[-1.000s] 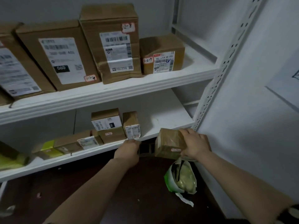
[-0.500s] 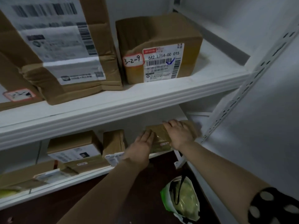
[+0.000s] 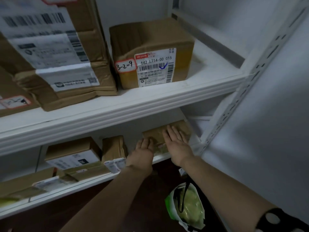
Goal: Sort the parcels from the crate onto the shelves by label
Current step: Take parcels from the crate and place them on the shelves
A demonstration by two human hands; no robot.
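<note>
While pressed flat onto the lower shelf [image 3: 83, 185] at its right end, near the slotted upright [image 3: 225, 114], looks all but placed: so much for the brown taped parcel [image 3: 154, 136]. Pinned from above by the right hand [image 3: 177, 144], fingers [image 3: 173, 133] straight and slightly spread across the top. Touched at the left front corner by the left hand [image 3: 142, 153], fingers [image 3: 147, 142] straight and close together, curled round nothing.

Left to do here, by judgement: nudge square if needed, then draw both hands away. Flanked on the left, apart, by several labelled cartons [image 3: 73, 154]; above, on the upper shelf [image 3: 133, 106], a box marked 3-2-9 [image 3: 150, 47] already sorted. Impossible to say what remains: no crate in view.

Lying flat, long axis along the shelf front, left to right, right end skewed slightly rearward. Seemingly tagged on the front face, turned outward, too blurred to read.
</note>
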